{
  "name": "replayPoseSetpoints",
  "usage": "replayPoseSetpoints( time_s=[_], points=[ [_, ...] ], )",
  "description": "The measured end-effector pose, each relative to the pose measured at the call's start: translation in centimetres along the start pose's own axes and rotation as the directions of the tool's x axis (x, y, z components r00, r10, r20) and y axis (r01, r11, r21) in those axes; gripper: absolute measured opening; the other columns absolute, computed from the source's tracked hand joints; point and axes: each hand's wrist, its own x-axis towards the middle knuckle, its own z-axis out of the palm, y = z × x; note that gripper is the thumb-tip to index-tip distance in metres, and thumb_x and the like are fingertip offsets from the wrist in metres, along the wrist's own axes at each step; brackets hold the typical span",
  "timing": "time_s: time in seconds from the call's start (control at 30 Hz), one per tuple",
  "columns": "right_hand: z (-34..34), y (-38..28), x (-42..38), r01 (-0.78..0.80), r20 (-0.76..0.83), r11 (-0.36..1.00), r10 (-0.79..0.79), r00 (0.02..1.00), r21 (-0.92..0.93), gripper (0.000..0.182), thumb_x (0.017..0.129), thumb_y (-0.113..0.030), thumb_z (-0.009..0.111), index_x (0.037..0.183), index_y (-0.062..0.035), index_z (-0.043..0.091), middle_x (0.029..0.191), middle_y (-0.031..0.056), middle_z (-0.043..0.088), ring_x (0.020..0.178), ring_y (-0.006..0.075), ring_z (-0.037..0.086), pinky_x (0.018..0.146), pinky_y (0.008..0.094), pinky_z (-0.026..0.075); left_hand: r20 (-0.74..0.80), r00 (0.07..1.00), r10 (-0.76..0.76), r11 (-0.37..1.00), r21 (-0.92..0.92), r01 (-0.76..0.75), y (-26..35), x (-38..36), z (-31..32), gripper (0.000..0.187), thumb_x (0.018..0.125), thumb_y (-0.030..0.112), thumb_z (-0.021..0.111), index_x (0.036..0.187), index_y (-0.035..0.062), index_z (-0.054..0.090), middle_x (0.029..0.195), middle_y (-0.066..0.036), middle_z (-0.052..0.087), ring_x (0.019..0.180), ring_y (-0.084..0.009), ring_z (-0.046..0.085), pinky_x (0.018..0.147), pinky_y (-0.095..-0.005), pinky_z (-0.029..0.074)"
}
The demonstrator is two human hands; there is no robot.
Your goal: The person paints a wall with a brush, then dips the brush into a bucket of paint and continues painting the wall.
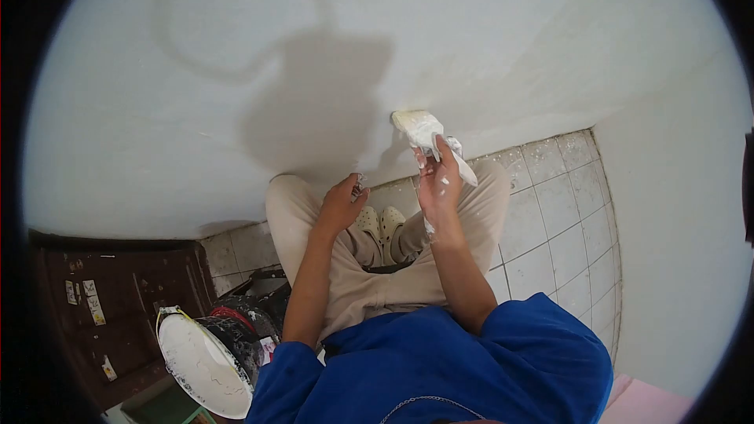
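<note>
My right hand [438, 180] is wrapped round the handle of a paint-covered brush [419, 126], whose pale bristles touch the white wall [487, 39]. White paint smears mark the fingers and wrist. Over my left knee, my left hand [345, 198] has its fingers curled inward, with white and dark smears on them; whether anything small is inside cannot be made out.
A paint-splashed bucket [206, 365] of white paint stands at the lower left, near a dark brown door [118, 306] with stickers. Grey-white floor tiles [550, 212] run along the wall to the right. A pink surface [644, 404] shows at the lower right.
</note>
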Motion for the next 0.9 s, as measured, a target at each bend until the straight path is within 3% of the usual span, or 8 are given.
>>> replayPoseSetpoints(
  time_s=[0.1,0.2,0.33,0.47,0.6,0.7,0.83,0.9],
  points=[
    [-1.2,-0.3,-1.7,-0.121,-0.015,0.991,0.122,0.992,0.051,0.03,0.092,-0.016,0.063,0.114,0.0005,0.053,0.108,0.0116,0.06,0.085,0.0194,0.062,0.067,0.0247,0.053,-0.009,1.0,0.013,1.0,-0.021,-0.013,0.2,0.3,-0.3,0.029,0.091,0.023,0.062,0.107,-0.0002,0.056,0.089,-0.019,0.066,0.083,-0.0372,0.064,0.074,-0.0441,0.049],
    [-4.6,3.2,-0.7,-0.207,-0.179,0.978,0.205,0.962,0.005,0.031,0.093,-0.017,0.061,0.118,-0.0005,0.051,0.106,0.0124,0.059,0.085,0.0216,0.062,0.066,0.0243,0.053,-0.008,1.0,0.008,1.0,-0.006,-0.008,0.5,0.6,-0.3,0.029,0.091,0.023,0.062,0.107,-0.0003,0.056,0.09,-0.02,0.066,0.083,-0.0373,0.064,0.074,-0.0442,0.049],
    [-2.9,2.4,1.1,-0.141,-0.079,0.989,0.143,0.987,0.036,0.025,0.093,-0.011,0.061,0.115,-0.0013,0.052,0.11,0.0097,0.06,0.099,0.0204,0.061,0.084,0.0323,0.054,0.017,1.0,-0.026,1.0,0.005,0.026,0.6,0.0,0.0,0.029,0.091,0.022,0.062,0.108,-0.0004,0.056,0.09,-0.02,0.066,0.084,-0.0372,0.064,0.074,-0.044,0.049],
    [1.8,-1.1,-1.5,0.034,0.083,0.996,-0.041,0.996,0.085,0.027,0.093,-0.016,0.063,0.113,0.0001,0.055,0.107,0.0111,0.063,0.092,0.0196,0.064,0.072,0.0269,0.056,-0.018,0.999,0.03,0.999,-0.024,-0.031,0.0,0.1,-0.1,0.029,0.09,0.022,0.062,0.108,-0.0005,0.056,0.09,-0.02,0.066,0.084,-0.0376,0.064,0.074,-0.0441,0.049],
    [-1.2,2.3,-1.3,0.016,-0.124,1.0,-0.016,0.992,-0.001,0.026,0.092,-0.012,0.063,0.112,0.0006,0.054,0.1,0.0102,0.063,0.082,0.0185,0.064,0.066,0.0264,0.054,-0.004,1.0,0.002,1.0,-0.031,-0.002,0.5,0.3,-0.4,0.029,0.09,0.022,0.062,0.109,-0.0002,0.055,0.09,-0.02,0.066,0.084,-0.0381,0.064,0.075,-0.0444,0.049],
    [-5.8,6.2,3.3,-0.17,-0.186,0.985,0.164,0.969,-0.017,0.026,0.091,-0.007,0.062,0.114,-0.005,0.052,0.108,0.0079,0.059,0.102,0.0202,0.061,0.082,0.0348,0.053,-0.014,1.0,-0.004,1.0,0.005,0.004,1.2,0.5,-0.4,0.029,0.091,0.022,0.062,0.109,0.0001,0.055,0.091,-0.02,0.066,0.084,-0.0381,0.064,0.075,-0.0443,0.049],
    [-0.9,1.7,0.8,0.0,0.029,1.0,0.0,1.0,0.016,0.024,0.091,-0.01,0.063,0.112,-0.0002,0.056,0.101,0.0094,0.063,0.089,0.0187,0.062,0.079,0.0303,0.053,0.01,1.0,-0.022,1.0,0.016,0.022,0.5,-0.4,-0.2,0.029,0.091,0.022,0.061,0.109,0.0003,0.056,0.091,-0.02,0.066,0.084,-0.0377,0.064,0.075,-0.0441,0.049],
    [1.7,-1.6,-2.2,0.058,0.086,0.996,-0.063,0.994,0.062,0.023,0.091,-0.012,0.063,0.11,-0.001,0.056,0.104,0.0078,0.063,0.096,0.0183,0.061,0.085,0.0321,0.055,0.001,1.0,-0.007,1.0,0.003,0.007,0.1,0.2,-0.3,0.028,0.092,0.022,0.061,0.109,0.0004,0.056,0.09,-0.019,0.066,0.084,-0.0354,0.064,0.076,-0.0424,0.049]
  ],
)
